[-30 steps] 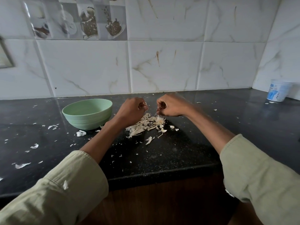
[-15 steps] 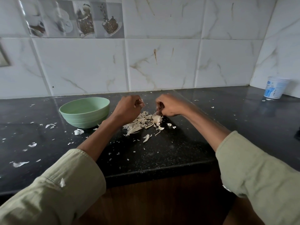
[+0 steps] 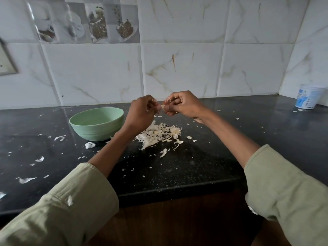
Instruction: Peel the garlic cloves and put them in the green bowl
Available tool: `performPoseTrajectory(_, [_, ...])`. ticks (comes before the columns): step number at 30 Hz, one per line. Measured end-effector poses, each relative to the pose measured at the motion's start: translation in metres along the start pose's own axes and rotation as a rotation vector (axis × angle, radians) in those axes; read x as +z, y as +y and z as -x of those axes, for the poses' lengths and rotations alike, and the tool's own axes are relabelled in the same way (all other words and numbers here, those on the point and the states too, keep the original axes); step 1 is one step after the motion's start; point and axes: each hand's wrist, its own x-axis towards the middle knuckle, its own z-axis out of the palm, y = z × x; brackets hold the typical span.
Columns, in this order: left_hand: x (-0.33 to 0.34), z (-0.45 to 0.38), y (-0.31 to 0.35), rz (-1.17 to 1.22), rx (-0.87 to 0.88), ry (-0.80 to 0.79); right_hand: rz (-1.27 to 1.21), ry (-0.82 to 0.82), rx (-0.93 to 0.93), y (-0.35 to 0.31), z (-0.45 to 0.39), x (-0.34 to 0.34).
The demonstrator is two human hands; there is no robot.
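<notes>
My left hand and my right hand are raised together above the black counter, fingers curled. Between their fingertips shows a small pale garlic clove, pinched from both sides and mostly hidden by the fingers. Below the hands lies a pile of garlic peels. The green bowl stands on the counter just left of my left hand; its contents are hidden from this angle.
Loose peel scraps are scattered over the black counter, mostly to the left. A white and blue plastic cup stands in the far right corner. A tiled wall runs along the back. The counter's front edge is near me.
Both hands have lifted off the peel pile and come closer together, now holding the clove higher above the counter.
</notes>
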Motion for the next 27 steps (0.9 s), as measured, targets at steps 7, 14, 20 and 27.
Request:
performPoseTrajectory(7, [-0.005, 0.0, 0.004, 0.308, -0.063, -0.063, -0.139, -0.034, 0.005, 0.001, -0.001, -0.004])
performPoseTrajectory(14, [-0.008, 0.001, 0.005, 0.373, -0.157, -0.095, -0.116, -0.033, 0.012, 0.002, -0.003, -0.003])
performPoseTrajectory(20, [-0.006, 0.002, 0.007, 0.377, -0.217, -0.069, -0.127, -0.05, -0.014, 0.0, 0.0, -0.001])
performPoseTrajectory(27, [-0.004, 0.005, 0.012, 0.31, -0.207, -0.051, -0.117, 0.004, -0.018, -0.001, -0.001, 0.002])
